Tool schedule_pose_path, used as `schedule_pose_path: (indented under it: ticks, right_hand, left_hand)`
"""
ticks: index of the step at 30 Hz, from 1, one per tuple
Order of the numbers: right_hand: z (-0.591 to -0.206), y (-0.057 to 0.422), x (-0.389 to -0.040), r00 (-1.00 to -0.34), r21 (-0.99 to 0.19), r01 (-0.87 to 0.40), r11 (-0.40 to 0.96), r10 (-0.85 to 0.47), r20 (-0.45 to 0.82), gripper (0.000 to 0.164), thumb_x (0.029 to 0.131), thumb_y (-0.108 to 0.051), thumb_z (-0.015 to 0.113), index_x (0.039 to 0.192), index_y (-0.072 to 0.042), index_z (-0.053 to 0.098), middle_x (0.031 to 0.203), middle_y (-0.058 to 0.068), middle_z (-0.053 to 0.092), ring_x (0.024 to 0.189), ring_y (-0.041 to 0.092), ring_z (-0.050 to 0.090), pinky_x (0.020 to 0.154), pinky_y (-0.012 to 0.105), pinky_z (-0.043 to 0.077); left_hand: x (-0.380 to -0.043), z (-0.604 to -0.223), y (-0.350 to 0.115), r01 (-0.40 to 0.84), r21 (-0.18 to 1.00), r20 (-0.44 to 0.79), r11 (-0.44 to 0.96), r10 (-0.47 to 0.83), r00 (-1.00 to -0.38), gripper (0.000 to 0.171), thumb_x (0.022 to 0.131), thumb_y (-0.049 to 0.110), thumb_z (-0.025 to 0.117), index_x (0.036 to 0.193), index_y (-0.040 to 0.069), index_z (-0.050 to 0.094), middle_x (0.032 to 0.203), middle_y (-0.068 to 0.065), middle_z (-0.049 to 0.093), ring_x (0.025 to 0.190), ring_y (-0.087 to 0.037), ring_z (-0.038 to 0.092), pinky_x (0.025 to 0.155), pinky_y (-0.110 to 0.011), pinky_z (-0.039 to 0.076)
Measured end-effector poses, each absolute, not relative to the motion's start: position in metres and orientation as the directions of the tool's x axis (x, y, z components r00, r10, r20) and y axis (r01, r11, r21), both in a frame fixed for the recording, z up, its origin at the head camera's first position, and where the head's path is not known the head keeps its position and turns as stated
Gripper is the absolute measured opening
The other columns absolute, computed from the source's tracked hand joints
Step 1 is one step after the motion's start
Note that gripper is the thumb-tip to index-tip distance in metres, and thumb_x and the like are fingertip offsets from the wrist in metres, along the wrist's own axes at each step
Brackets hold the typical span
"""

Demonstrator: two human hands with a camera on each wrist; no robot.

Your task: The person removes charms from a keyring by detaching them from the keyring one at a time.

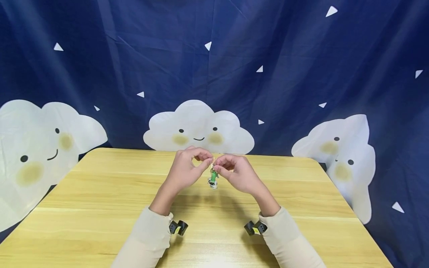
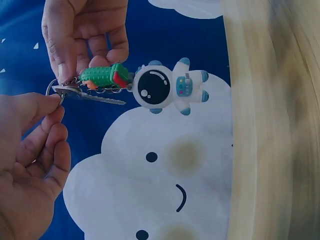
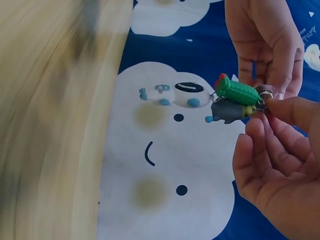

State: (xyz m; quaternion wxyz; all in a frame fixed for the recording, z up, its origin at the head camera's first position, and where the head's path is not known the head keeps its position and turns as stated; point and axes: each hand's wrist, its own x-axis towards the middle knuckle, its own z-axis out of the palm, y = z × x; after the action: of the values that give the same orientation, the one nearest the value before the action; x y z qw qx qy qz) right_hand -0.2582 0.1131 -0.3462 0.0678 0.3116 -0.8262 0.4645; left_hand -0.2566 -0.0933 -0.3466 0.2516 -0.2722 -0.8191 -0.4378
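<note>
Both hands meet in mid-air above the table, around a metal key ring with a key and charms. My left hand pinches the ring between thumb and forefinger. My right hand pinches the keychain close beside it, where the charms' small chains join. From there hang a silver key, a green bumpy charm with a red end and a white-and-blue astronaut charm. A dark grey figure charm shows in the right wrist view. Fingertips partly hide the ring.
The light wooden table spreads below both hands. Behind it hangs a dark blue curtain printed with smiling white clouds and small white triangles. Each wrist wears a small black camera by a cream sleeve.
</note>
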Motion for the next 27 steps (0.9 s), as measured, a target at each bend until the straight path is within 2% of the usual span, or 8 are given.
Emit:
schedule_pose_path:
  ticks: [4,9,18,27]
  right_hand:
    - [-0.345,0.114,-0.258,-0.761,-0.662,-0.638,0.394,-0.455,0.462,0.006,0.098,-0.007,0.068,0.094,-0.007,0.072,0.082,-0.004,0.068,0.073,0.012,0.063,0.07,0.03,0.056]
    - [-0.344,0.114,-0.257,-0.726,-0.621,-0.681,0.389,-0.471,0.501,0.008,0.099,-0.005,0.066,0.094,-0.005,0.072,0.08,-0.004,0.066,0.073,0.011,0.062,0.07,0.029,0.056]
    - [-0.339,0.114,-0.251,-0.734,-0.599,-0.677,0.427,-0.452,0.507,0.007,0.099,-0.009,0.069,0.1,-0.006,0.075,0.089,-0.003,0.072,0.078,0.009,0.066,0.074,0.03,0.058]
    - [-0.336,0.115,-0.249,-0.746,-0.62,-0.662,0.422,-0.453,0.488,0.008,0.098,-0.009,0.07,0.101,-0.003,0.075,0.09,-0.001,0.073,0.078,0.01,0.066,0.073,0.03,0.058]
  left_hand:
    - [-0.258,-0.347,-0.092,0.674,0.574,0.662,0.465,0.219,-0.716,0.005,0.091,0.009,0.077,0.093,0.013,0.077,0.08,0.005,0.071,0.082,-0.012,0.064,0.074,-0.035,0.052]
    - [-0.259,-0.348,-0.091,0.685,0.538,0.675,0.491,0.237,-0.699,0.003,0.09,0.008,0.078,0.093,0.01,0.076,0.08,0.002,0.073,0.082,-0.015,0.065,0.073,-0.043,0.055]
    - [-0.258,-0.347,-0.09,0.708,0.469,0.683,0.528,0.291,-0.67,0.004,0.093,0.01,0.075,0.091,0.009,0.072,0.08,0.001,0.071,0.081,-0.016,0.064,0.073,-0.036,0.055]
    - [-0.255,-0.344,-0.092,0.721,0.467,0.702,0.512,0.28,-0.654,0.004,0.095,0.009,0.072,0.091,0.009,0.07,0.081,-0.001,0.07,0.083,-0.018,0.065,0.077,-0.045,0.056]
